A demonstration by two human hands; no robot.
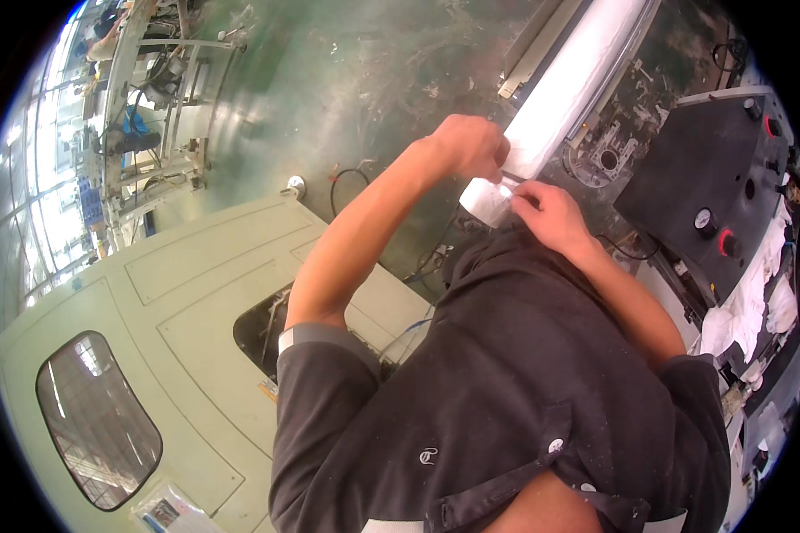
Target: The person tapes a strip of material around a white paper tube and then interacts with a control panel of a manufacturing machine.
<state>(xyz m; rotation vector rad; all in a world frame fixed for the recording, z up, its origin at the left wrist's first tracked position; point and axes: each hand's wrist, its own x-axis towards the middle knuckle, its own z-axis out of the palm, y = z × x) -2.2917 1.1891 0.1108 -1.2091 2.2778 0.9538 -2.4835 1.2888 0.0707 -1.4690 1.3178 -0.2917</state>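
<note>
Item: white fabric roll (564, 93), long, lying on a machine bed, its near end at the person's chest.

Grip: right hand (549, 213) pinches the loose white end flap (489, 200) between thumb and fingertips; left hand (467, 147) is curled over the roll's end, fingers pressed together on the cloth.

Handling, as judged: keep both pinches close to the edge, pull evenly, hold the layer flat to avoid creasing.

Surroundings: dark control panel (711, 178) with knobs to the right; white rags (751, 302) beside it; pale green machine cover (169, 293) to the left.
</note>
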